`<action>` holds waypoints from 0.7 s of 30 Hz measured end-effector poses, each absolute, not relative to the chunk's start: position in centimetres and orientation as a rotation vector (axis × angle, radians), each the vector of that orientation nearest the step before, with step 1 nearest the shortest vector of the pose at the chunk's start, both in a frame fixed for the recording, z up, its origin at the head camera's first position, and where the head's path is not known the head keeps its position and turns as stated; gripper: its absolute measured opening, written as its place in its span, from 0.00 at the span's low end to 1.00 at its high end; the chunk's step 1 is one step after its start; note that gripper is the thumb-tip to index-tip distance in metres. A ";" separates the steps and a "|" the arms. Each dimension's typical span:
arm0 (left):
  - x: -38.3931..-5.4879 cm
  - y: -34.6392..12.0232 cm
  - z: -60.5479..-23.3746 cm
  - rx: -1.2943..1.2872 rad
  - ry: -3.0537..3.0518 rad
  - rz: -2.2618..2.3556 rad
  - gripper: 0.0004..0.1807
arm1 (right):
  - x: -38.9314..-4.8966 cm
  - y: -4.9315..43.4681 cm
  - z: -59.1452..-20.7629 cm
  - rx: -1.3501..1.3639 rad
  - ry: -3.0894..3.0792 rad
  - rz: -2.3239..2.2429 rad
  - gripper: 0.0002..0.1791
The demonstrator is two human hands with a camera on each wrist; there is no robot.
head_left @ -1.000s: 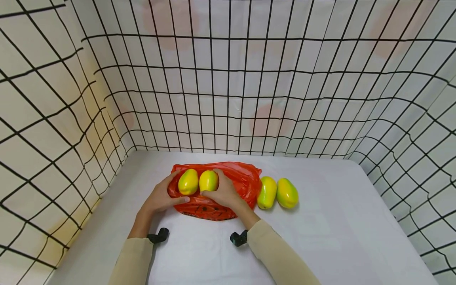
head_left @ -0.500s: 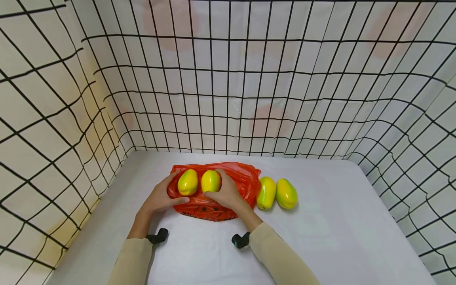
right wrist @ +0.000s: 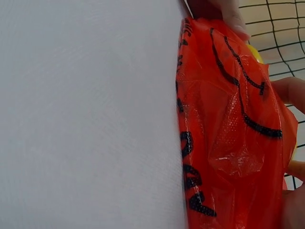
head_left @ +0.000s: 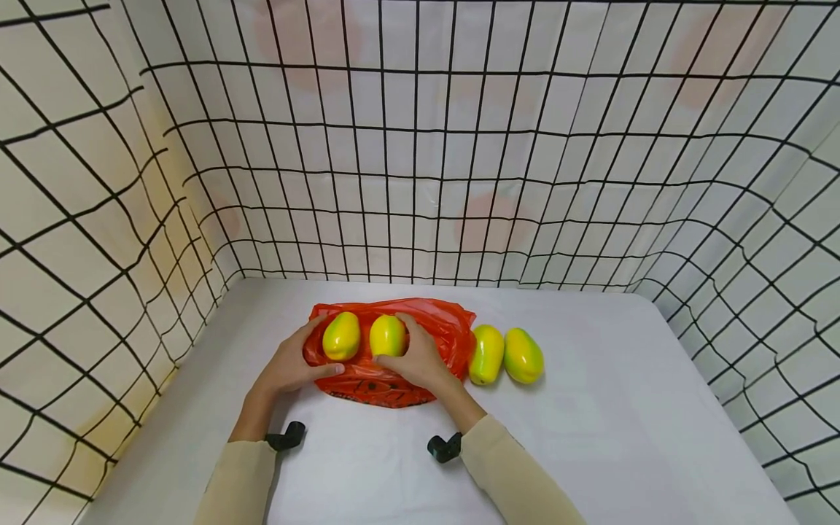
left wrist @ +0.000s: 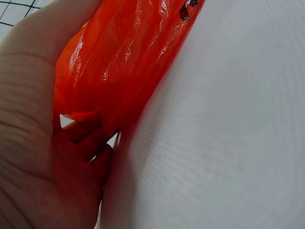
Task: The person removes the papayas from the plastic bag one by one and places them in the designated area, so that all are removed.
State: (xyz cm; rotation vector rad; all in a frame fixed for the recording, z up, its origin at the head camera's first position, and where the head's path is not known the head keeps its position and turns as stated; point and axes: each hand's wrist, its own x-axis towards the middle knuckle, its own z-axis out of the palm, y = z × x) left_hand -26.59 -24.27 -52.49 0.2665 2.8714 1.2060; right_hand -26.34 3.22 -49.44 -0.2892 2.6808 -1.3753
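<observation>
A red plastic bag (head_left: 446,328) with black print lies on the table, its mouth spread open. Two yellow-green mangoes sit in that mouth, one mango (head_left: 341,337) at left and another mango (head_left: 388,337) beside it with a small gap. My left hand (head_left: 287,368) holds the bag's left side, thumb along the front rim; in the left wrist view its fingers (left wrist: 88,136) curl by the red film (left wrist: 124,62). Between thumb and fingers, my right hand (head_left: 421,359) grips the second mango. In the right wrist view the printed bag front (right wrist: 228,143) hides most of that mango.
Another pair of mangoes, the nearer one (head_left: 486,355) against the bag and its neighbour (head_left: 523,356), lies on the white table (head_left: 610,408) to the right. Black wire grid (head_left: 420,175) walls stand at the back and both sides.
My right hand has shifted slightly right with its mango, widening the gap between the two in the bag. My left hand stays on the bag. The head view has turned slightly.
</observation>
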 end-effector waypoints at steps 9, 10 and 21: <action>-26.5 -24.3 -52.5 0.240 2.864 1.189 0.65 | -26.0 3.9 -49.0 -0.272 2.685 -1.404 0.53; -26.5 -24.3 -52.5 0.240 2.863 1.189 0.65 | -25.9 4.0 -49.0 -0.274 2.687 -1.405 0.53; -26.6 -24.3 -52.6 0.237 2.865 1.192 0.65 | -25.5 4.7 -48.1 -0.314 2.689 -1.446 0.53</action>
